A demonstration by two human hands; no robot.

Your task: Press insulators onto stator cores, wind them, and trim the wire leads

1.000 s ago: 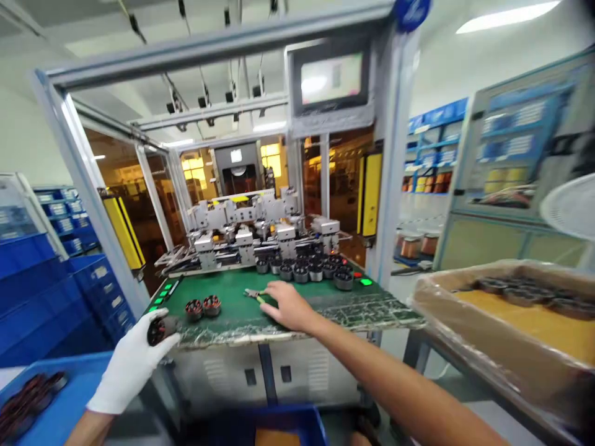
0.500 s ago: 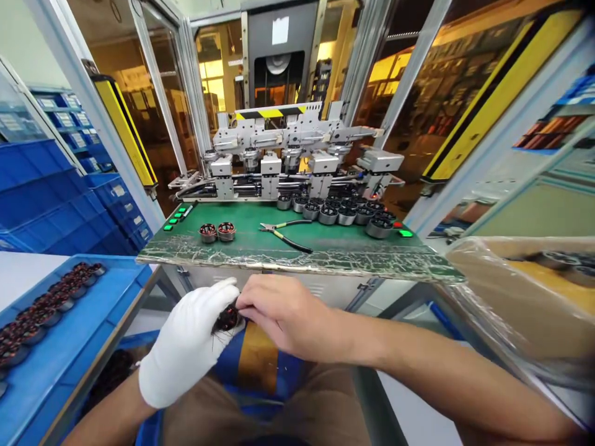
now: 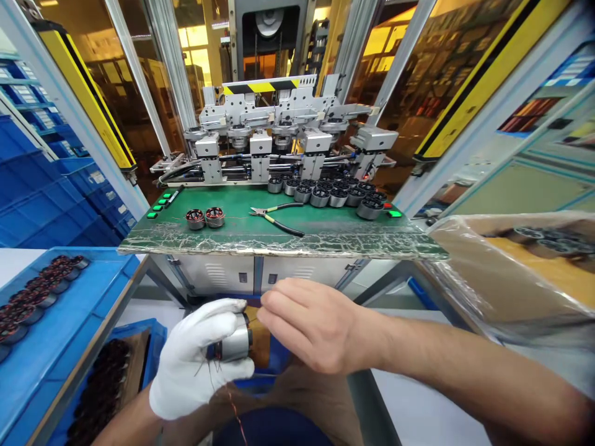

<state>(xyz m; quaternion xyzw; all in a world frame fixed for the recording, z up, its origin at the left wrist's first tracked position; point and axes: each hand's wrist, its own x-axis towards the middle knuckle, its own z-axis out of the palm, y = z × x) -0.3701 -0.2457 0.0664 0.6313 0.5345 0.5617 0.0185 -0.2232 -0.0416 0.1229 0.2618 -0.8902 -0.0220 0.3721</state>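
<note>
Below the bench edge, my left hand (image 3: 193,353) in a white glove is closed around a stator (image 3: 236,344), a metal ring with dark end parts. The stator lies on its side, its axis running left to right. Loose thin wires hang from its left end, and a twisted copper lead (image 3: 236,412) trails down. My bare right hand (image 3: 311,322) is just right of the stator, fingers pinched together at its right end. A fine wire seems to run from the stator to these fingertips, which are partly hidden.
On the green bench (image 3: 232,241) lie open cutting pliers (image 3: 277,222), two copper-wound stators (image 3: 205,217) and several dark-topped stators (image 3: 337,195). Behind stands a fixture machine (image 3: 279,124). Blue trays of stators (image 3: 106,272) are at left, a plastic-lined carton (image 3: 483,272) at right.
My left hand has turned the stator onto its side, showing its metal wall and the hanging copper lead. My right hand has shifted right, away from it. The view has tilted downward.
</note>
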